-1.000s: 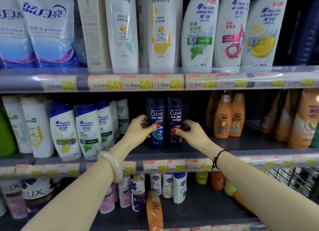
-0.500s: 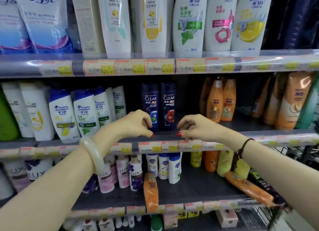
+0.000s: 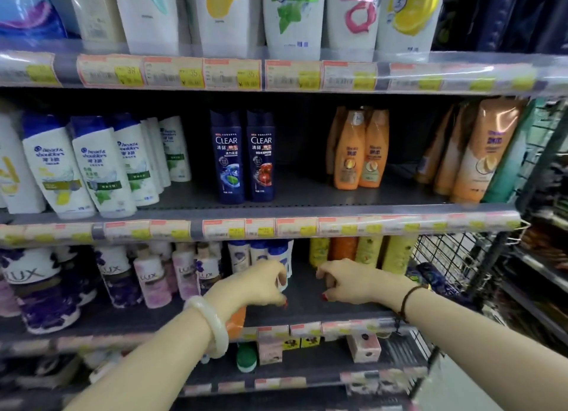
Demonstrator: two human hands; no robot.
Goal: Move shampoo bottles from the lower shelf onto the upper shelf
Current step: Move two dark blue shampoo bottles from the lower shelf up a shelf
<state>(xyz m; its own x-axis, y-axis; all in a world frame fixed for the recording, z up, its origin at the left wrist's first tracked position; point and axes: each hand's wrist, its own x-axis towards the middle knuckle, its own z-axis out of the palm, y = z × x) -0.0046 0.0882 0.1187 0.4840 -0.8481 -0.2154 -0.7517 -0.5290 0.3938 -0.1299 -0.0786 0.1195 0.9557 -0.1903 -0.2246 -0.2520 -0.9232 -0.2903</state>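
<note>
Yellow-pink price labels (image 3: 190, 74) in rows; black wire rack (image 3: 445, 257) right; pink boxes (image 3: 364, 347) low, green cap (image 3: 246, 357) beside.

Two dark-blue CLEAR bottles (image 3: 228, 155) upright, side by side, upper shelf (image 3: 307, 192)

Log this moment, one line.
reaching lower shelf | left hand: at white bottles, grip unclear | right hand: empty | CLEAR bottles: upper shelf
</note>
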